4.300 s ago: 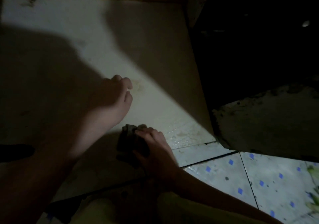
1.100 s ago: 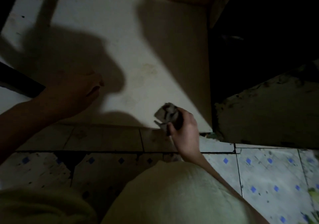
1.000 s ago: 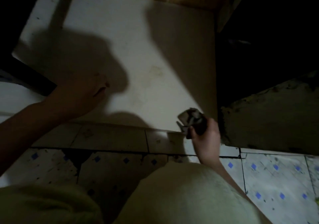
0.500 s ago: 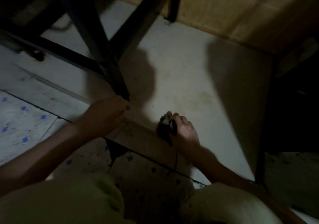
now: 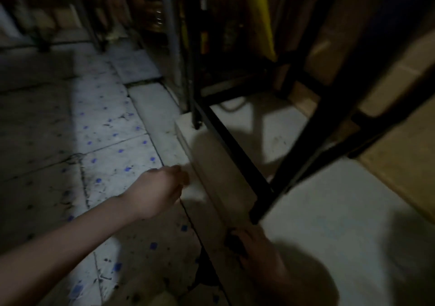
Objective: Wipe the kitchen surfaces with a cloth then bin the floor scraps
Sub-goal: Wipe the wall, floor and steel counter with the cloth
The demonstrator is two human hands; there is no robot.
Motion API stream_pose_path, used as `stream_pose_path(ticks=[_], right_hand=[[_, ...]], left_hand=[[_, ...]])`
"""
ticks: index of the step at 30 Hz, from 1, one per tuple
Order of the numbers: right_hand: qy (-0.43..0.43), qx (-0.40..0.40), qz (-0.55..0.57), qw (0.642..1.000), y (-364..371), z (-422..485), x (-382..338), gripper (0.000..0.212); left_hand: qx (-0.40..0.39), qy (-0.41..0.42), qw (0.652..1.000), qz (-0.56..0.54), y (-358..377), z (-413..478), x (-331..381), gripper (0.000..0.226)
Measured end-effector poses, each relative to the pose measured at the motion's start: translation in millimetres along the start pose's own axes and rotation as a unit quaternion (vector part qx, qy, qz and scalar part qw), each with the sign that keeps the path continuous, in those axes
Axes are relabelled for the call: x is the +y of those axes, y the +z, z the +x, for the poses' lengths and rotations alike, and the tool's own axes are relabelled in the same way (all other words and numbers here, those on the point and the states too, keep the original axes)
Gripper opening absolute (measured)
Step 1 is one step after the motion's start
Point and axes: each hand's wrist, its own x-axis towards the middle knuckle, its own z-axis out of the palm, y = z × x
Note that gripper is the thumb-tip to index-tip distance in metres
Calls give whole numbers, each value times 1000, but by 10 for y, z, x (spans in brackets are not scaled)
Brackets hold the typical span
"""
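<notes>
- Left hand (image 5: 157, 188): at centre left of frame, forearm stretched in from the lower left corner, wrist straight, back of hand turned up.
- Left fingers (image 5: 182, 176): bent toward the front face of the step (image 5: 329, 223), just beside it; blurred, so contact and grip cannot be told.
- Right hand (image 5: 259, 249): at lower centre, in deep shadow, set on the front edge of the step, forearm running off toward the bottom edge.
- Right fingers: curled round the cloth (image 5: 233, 243).
- Cloth: dark, bunched, pressed against the step edge at lower centre, just below the foot of the frame (image 5: 237, 155).
- Hands: two, well apart, left higher in frame than right.
- Cloths: one.
- Step: one, pale, raised above the floor (image 5: 106, 129), running from centre to lower right.
- Frame: one, black, standing on the step; a low rail along the step edge and a slanted bar crossing to the upper right; full bar count hidden by darkness.
- Floor: pale tiles with blue dots at left, lit in a band, scattered with dark specks (image 5: 110, 124) too small to identify or count.
- Yellow panel (image 5: 263, 16): one, upright, at upper centre behind the frame.
- Wall (image 5: 400, 164): tan, at right edge, meeting the back of the step.
</notes>
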Motion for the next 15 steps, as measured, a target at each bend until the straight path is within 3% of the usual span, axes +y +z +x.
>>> stream_pose_path(ticks=[8, 11, 15], right_hand=[[-66, -50, 6, 996, -608, 601, -938, 56], [-24, 15, 71, 997, -1004, 624, -1374, 56], [-21, 46, 103, 993, -1729, 456, -1799, 53]], left_hand=[[49, -154, 986, 27, -850, -172, -727, 22], [49, -192, 980, 36, -1260, -298, -927, 23], [37, -240, 969, 49, -1756, -422, -1070, 25]])
